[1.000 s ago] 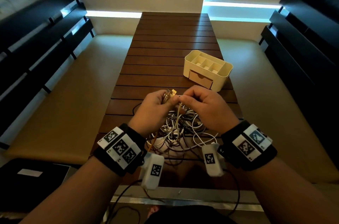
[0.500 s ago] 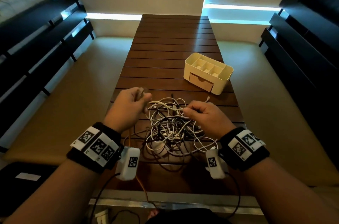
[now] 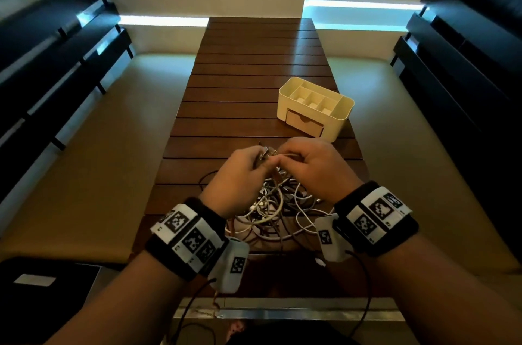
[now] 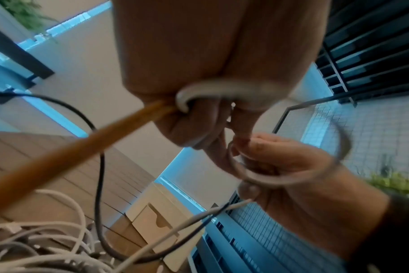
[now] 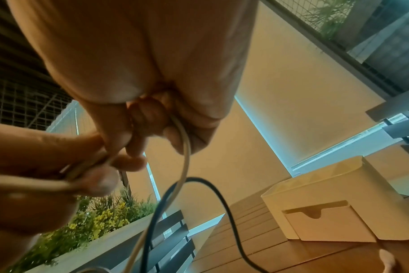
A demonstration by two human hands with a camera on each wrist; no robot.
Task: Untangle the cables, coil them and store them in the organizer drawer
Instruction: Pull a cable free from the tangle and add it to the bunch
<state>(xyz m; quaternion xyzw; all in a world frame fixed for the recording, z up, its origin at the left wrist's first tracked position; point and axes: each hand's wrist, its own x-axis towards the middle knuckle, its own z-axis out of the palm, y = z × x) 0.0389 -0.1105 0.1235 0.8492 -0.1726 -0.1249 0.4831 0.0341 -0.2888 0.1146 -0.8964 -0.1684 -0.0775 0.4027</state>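
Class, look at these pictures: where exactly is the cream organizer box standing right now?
In the head view, the organizer box stands on the slatted wooden table, right of centre, just beyond the right hand and the cable tangle, drawer facing the person.

Dim warm room, cool blue glow under window blinds (image 3: 364, 4); wide-angle bending at edges; wrist views motion-blurred, close cables soft.

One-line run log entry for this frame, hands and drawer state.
left hand: grips cable coil | right hand: pinches white cable | tangle: on table | organizer drawer: closed
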